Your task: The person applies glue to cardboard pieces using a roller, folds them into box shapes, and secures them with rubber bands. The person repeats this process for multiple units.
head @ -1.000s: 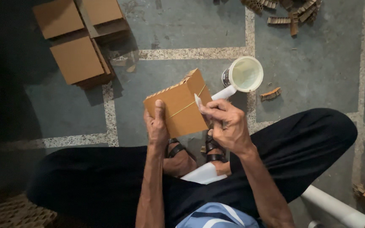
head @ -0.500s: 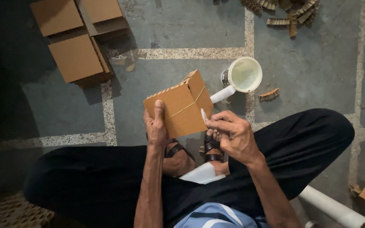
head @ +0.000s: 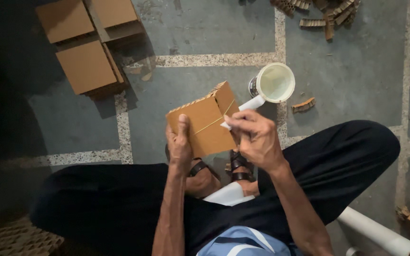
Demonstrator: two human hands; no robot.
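You are drawing your right hand (head: 257,137), pinched on a white applicator (head: 225,125), back from the glue cup (head: 275,83) onto the cardboard block (head: 204,125) your left hand (head: 180,144) is clamping beside that cup.

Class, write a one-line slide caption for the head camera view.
Seated on the floor, a person's left hand holds a cardboard block while the right hand pinches a white strip at its edge.
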